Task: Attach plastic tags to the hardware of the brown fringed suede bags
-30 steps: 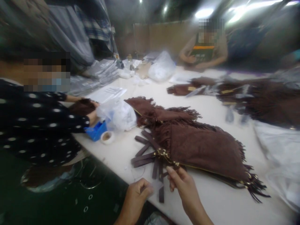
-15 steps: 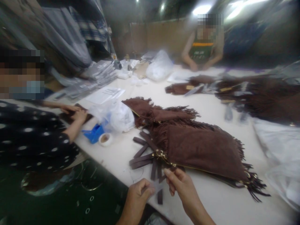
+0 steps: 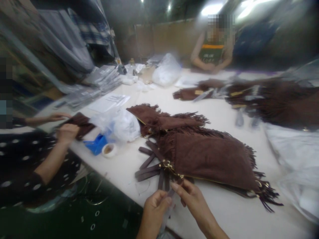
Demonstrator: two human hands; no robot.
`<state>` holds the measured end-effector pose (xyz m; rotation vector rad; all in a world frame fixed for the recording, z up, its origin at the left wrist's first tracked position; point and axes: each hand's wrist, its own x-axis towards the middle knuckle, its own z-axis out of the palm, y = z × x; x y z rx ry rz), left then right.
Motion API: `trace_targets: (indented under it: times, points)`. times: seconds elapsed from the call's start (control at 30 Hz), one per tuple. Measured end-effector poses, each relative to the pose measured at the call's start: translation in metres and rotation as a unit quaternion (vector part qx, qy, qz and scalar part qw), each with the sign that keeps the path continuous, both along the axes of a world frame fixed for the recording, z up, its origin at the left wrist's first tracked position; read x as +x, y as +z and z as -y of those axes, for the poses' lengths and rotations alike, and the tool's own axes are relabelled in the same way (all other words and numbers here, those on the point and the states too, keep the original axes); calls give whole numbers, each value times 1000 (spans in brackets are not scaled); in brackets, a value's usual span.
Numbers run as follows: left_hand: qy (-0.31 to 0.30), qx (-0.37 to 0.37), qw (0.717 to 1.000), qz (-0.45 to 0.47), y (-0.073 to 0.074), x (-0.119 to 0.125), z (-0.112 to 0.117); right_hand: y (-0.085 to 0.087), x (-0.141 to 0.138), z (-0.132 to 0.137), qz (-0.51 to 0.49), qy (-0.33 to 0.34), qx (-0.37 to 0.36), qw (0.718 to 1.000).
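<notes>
Head view: left hand [image 3: 154,209], grip pinched on a clear strip [image 3: 165,216], has moved in beside the right hand [image 3: 193,199], so both work at 1 spot; right grip's hold is unclear; brown bag [image 3: 211,159] lies near the table's near edge

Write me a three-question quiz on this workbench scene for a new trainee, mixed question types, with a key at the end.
1. Multiple choice: what lies on the white tabletop right beside the blue plastic object?
A) A pair of metal scissors
B) A white ring-shaped roll
C) A red glass bottle

2. True or false: the person's left hand and right hand are close together, in front of the dark brown fringed bag.

3. Fill in the blank: the metal clasps next to the flat dark brown straps are ____ in colour.

Key: 1. B; 2. True; 3. Gold
</notes>
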<state>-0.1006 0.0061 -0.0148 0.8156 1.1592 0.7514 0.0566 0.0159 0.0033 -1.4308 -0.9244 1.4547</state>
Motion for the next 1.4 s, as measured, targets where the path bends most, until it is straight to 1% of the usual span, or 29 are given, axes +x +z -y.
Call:
trace_targets:
  times: [0.1, 0.23, 0.33, 0.4, 0.5, 0.57, 0.7, 0.83, 0.93, 1.03, 1.13, 1.23, 1.33, 1.4]
  points:
    - [8, -15, 999, 30, -2, 7, -2, -6, 6, 14, 13, -12, 8, 1000]
    - [21, -7, 999, 47, -2, 11, -6, -21, 6, 33, 2, -26, -40, 999]
    - [19, 4, 999, 38, -4, 13, -8, -25, 1, 38, -26, -52, -41, 997]
    - [4, 15, 1000, 19, -4, 14, -8, -23, -1, 37, -42, -71, -34, 996]
    - [-10, 39, 999, -7, -1, 17, -8, -18, -1, 35, -48, -79, -31, 995]
    - [-7, 49, 999, -11, 3, 21, -8, -16, 2, 35, -37, -91, -26, 995]
    - [2, 43, 999, 6, 6, 26, -9, -15, 11, 35, -5, -123, -17, 992]
    - [16, 40, 999, 4, 4, 26, -9, -10, 16, 31, 16, -120, -11, 993]
    - [6, 40, 999, 15, 5, 25, -11, -4, 17, 27, 27, -114, -2, 993]
    - [11, 45, 999, 12, 9, 26, -14, 3, 19, 27, 49, -104, 3, 993]
    - [4, 58, 998, -2, 16, 29, -19, 8, 21, 26, 65, -108, 2, 992]
    - [-3, 67, 998, 11, 22, 34, -22, 10, 20, 24, 69, -117, 5, 991]
    - [14, 73, 997, 20, 22, 39, -23, 11, 16, 21, 76, -129, 14, 989]
    - [34, 58, 998, 21, 19, 43, -23, 12, 13, 20, 88, -126, 16, 988]
